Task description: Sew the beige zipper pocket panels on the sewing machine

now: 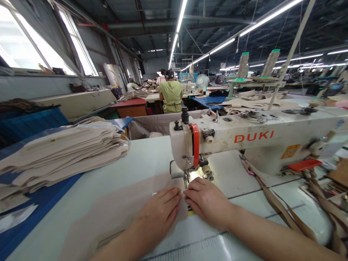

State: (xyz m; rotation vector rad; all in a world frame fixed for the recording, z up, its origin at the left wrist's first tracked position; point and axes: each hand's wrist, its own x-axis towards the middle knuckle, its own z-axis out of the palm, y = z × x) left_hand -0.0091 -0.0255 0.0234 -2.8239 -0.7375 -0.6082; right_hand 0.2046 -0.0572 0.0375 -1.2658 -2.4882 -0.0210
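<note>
A pale beige fabric piece lies on the sewing table, its edge running to the needle area of a white sewing machine. My left hand rests on that fabric, fingers together and tips closed at its edge. Just right of it, my right hand has bent fingers closed at the same edge, close in front of the presser foot. Both thumbs are mostly hidden. The machine's lamp lights the spot behind my right fingers, where the needle is partly covered.
Stacked beige fabric pieces lie at the left on a blue surface. Brown strips and scissors are right of the needle. A ruler scale marks the table front. Thread cones stand behind; a person sits further ahead.
</note>
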